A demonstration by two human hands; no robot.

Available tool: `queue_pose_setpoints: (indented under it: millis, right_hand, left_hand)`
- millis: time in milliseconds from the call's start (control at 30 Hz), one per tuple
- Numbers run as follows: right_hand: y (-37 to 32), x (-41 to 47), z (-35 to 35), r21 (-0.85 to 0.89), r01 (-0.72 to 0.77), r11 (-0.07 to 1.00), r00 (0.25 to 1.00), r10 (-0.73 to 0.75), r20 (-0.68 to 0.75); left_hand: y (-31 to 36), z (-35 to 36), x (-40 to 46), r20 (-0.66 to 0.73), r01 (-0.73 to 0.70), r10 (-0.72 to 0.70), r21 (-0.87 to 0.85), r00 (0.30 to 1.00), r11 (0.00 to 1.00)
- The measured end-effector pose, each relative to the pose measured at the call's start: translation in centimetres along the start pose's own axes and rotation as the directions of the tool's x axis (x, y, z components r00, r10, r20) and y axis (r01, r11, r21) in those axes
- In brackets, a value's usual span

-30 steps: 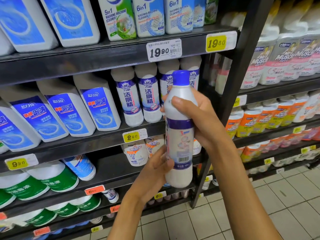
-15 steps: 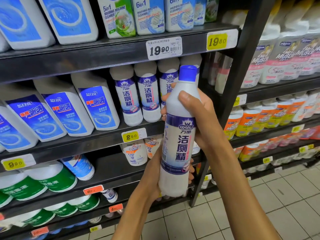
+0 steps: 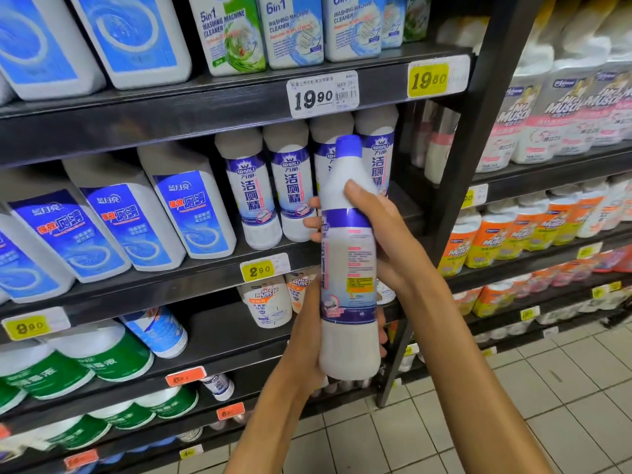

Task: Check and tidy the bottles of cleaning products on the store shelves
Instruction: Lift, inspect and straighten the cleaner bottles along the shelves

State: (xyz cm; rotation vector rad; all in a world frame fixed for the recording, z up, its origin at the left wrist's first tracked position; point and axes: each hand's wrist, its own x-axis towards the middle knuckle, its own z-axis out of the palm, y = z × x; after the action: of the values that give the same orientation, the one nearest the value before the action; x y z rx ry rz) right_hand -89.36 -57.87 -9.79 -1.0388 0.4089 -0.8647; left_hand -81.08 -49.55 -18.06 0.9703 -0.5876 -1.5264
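I hold a tall white bottle (image 3: 349,265) with a purple cap upright in front of the shelves. Its side label with small print faces me. My right hand (image 3: 383,234) grips the bottle's upper part, thumb on the neck, fingers wrapped behind it. My left hand (image 3: 307,340) holds the lower part from the left, its fingertips showing past the bottle's right edge. Behind the bottle, a row of matching white bottles (image 3: 294,186) with purple labels stands on the middle shelf (image 3: 191,285).
Blue-labelled white jugs (image 3: 191,210) fill the middle shelf's left. Washing machine cleaner bottles (image 3: 294,29) stand on the top shelf. A black upright post (image 3: 468,172) divides the shelving; orange and white bottles (image 3: 492,241) sit to its right. Tiled floor (image 3: 513,415) lies below.
The bottle has been turned about its long axis: back label first, then the front label, now the side label. It also rose slightly; both hands stayed on it.
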Motion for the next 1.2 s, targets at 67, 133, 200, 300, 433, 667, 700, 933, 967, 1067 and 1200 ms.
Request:
queue_pose_setpoints:
  millis: [67,133,200,300,433,667,700,933,967,1067,1200]
  right_hand:
    - [0.2,0.2,0.0,-0.098,0.001,0.995,1.000,-0.003,-0.021]
    - [0.3,0.3,-0.1,-0.195,0.054,0.979,0.997,-0.065,-0.047]
    - [0.1,0.3,-0.1,-0.307,0.162,0.938,0.982,-0.183,-0.040]
    - [-0.1,-0.1,0.0,-0.387,0.291,0.875,0.951,-0.307,0.021]
    - [-0.6,-1.3,-0.4,-0.419,0.370,0.829,0.929,-0.320,0.187]
    - [-1.5,-3.6,-1.8,-0.581,0.486,0.653,0.853,-0.210,0.477]
    - [-1.5,-3.6,-1.9,-0.576,0.483,0.660,0.857,-0.221,0.465]
    - [-1.7,-2.3,-2.5,-0.412,0.307,0.858,0.948,-0.240,0.207]
    - [-1.6,-1.7,-2.5,-0.349,0.284,0.893,0.956,-0.235,0.176]
    - [-1.6,-0.5,-2.4,-0.220,0.223,0.950,0.974,-0.206,0.097]
    - [-1.7,0.2,-2.1,-0.149,0.198,0.969,0.980,-0.192,0.052]
  left_hand:
    - [0.0,0.3,0.1,0.005,0.018,-0.018,-0.028,1.000,0.999]
    - [0.0,0.0,0.1,-0.092,-0.065,0.075,0.110,0.993,0.992]
    - [0.3,-0.6,0.0,-0.097,-0.165,0.201,0.296,0.975,0.941]
    - [0.8,-1.0,-0.3,0.006,-0.257,0.300,0.535,0.954,0.805]
    - [0.7,-1.3,0.0,0.031,-0.358,0.440,0.633,0.897,0.686]
    - [0.8,-2.1,1.5,0.027,-0.357,0.545,0.783,0.838,0.510]
    - [0.6,-2.1,1.6,0.024,-0.353,0.537,0.778,0.843,0.520]
    - [0.0,-1.8,0.9,0.051,-0.283,0.327,0.636,0.944,0.717]
    - [-0.1,-1.7,0.9,0.057,-0.262,0.285,0.600,0.957,0.756]
    - [0.0,-2.1,0.5,0.121,-0.217,0.181,0.539,0.976,0.814]
    - [0.7,-1.9,0.2,0.093,-0.247,0.234,0.531,0.968,0.811]
